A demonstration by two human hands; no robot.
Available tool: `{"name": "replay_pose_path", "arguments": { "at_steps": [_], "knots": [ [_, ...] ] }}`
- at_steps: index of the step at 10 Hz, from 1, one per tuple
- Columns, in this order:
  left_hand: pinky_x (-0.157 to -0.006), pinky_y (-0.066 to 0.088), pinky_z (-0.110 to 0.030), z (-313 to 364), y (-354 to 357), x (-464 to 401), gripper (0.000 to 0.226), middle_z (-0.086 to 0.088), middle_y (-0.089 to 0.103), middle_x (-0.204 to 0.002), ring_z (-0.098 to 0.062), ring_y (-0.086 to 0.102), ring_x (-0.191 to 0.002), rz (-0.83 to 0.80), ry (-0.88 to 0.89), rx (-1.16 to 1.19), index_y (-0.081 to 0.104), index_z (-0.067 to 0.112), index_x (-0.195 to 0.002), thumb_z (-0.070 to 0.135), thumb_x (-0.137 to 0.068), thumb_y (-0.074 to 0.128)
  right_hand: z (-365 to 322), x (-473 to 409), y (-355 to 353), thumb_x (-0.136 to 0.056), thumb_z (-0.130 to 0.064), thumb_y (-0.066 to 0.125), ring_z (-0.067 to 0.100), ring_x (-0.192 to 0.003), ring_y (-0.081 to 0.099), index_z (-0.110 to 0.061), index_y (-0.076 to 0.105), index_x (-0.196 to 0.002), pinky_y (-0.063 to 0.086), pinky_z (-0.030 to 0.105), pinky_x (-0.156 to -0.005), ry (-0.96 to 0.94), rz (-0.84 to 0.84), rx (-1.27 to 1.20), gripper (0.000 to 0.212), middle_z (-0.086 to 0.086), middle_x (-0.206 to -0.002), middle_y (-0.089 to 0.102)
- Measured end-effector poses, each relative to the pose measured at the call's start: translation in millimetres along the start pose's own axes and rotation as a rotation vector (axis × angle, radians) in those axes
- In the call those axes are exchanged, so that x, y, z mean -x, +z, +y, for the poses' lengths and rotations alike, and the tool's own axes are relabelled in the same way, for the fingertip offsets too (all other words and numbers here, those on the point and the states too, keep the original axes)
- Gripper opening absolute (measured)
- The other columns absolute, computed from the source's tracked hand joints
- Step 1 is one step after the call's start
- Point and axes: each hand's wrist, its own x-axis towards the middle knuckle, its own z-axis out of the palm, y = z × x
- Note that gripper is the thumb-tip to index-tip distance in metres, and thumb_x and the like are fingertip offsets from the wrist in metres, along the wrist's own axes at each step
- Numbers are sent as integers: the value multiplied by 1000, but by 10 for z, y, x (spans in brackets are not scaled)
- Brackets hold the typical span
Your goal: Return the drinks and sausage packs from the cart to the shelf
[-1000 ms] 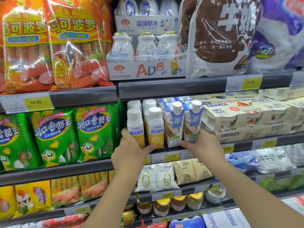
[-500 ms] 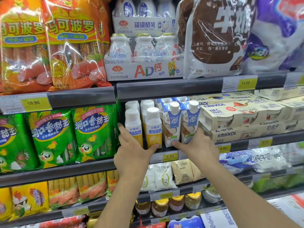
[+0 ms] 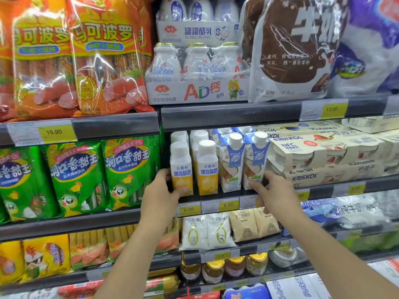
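Yellow drink bottle: the front-left white-capped yoghurt drink bottle (image 3: 181, 169) stands upright at the front edge of the middle shelf (image 3: 216, 198), directly above a yellow 6.00 price tag (image 3: 189, 209).
Left hand: the left hand (image 3: 158, 196) holds this bottle low down; its thumb lies across the yellow lower front and the other fingers (image 3: 163, 172) curl round the bottle's left side.
Second yellow bottle: a matching bottle (image 3: 207, 168) stands just right of the held bottle, apart from it by a narrow gap, with more white caps behind both.
Blue carton: a blue-and-white capped drink carton (image 3: 254, 160) stands upright further right of the held bottle, on the same shelf.
Right hand: the right hand (image 3: 278, 195) grips the base of that carton, with the thumb on its lower front and a finger reaching behind its right side.
Neighbouring carton: a second blue carton (image 3: 231, 162) stands between the second yellow bottle and the gripped carton.
Sausage packs: green sausage packs (image 3: 129, 171) stand left of the held bottle; orange sausage packs (image 3: 108, 59) fill the shelf above and to its left.
Other stock: a shrink-wrapped AD multipack (image 3: 196, 70) sits above the held bottle; cream yoghurt boxes (image 3: 323, 152) lie far to its right; white pouches (image 3: 205, 231) and jars (image 3: 213, 270) sit on the shelves below it.
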Motion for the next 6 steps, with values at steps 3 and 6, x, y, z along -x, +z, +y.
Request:
{"name": "replay_pose_path", "arguments": {
  "at_steps": [3,6],
  "knots": [
    [-72,49,-26,27,-108,110,59,12,63,-111,-12,63,-87,-38,-8,18,50,26,-136,24,-83,77,54,24,-12,-92,-49,62,15,-42,67,-23,63,-97,58,35,-59,-30,-37,-48,26,2,-63,72],
    [-84,47,-26,-94,-398,270,39,3,54,-110,-6,55,-89,-204,118,-226,54,19,-129,40,-96,56,-45,197,-44,-92,-55,58,4,-50,67,-22,61,-109,46,25,-50,-75,16,78,37,-4,-68,71]
  ]
}}
